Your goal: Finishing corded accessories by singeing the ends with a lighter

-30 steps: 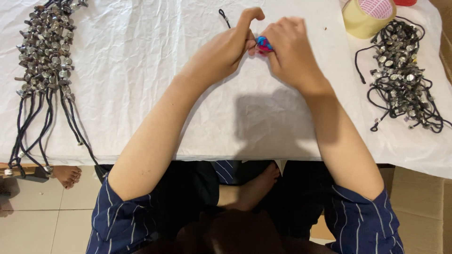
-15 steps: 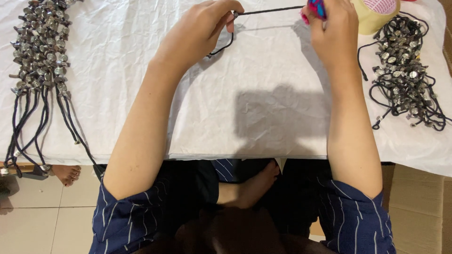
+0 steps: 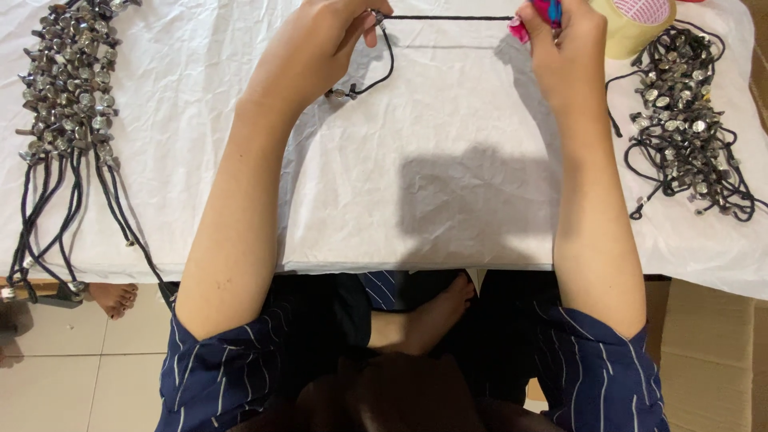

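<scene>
White crumpled sheeting covers the counter, which fills the upper part of the frame; pale floor tiles show at the lower left and a cardboard box at the lower right. Down the left edge lies a bundle of black cords with metal fittings, its tails hanging over the counter's rim. A tangled heap of similar cords sits at the upper right, just beside a roll of yellowish tape. At top centre the left hand has its grip pinched together on one end of a black cord, pulled straight across to the right hand, whose grip is clamped on a pink-and-blue tool at the cord's other end. Nothing lies between the hands.
</scene>
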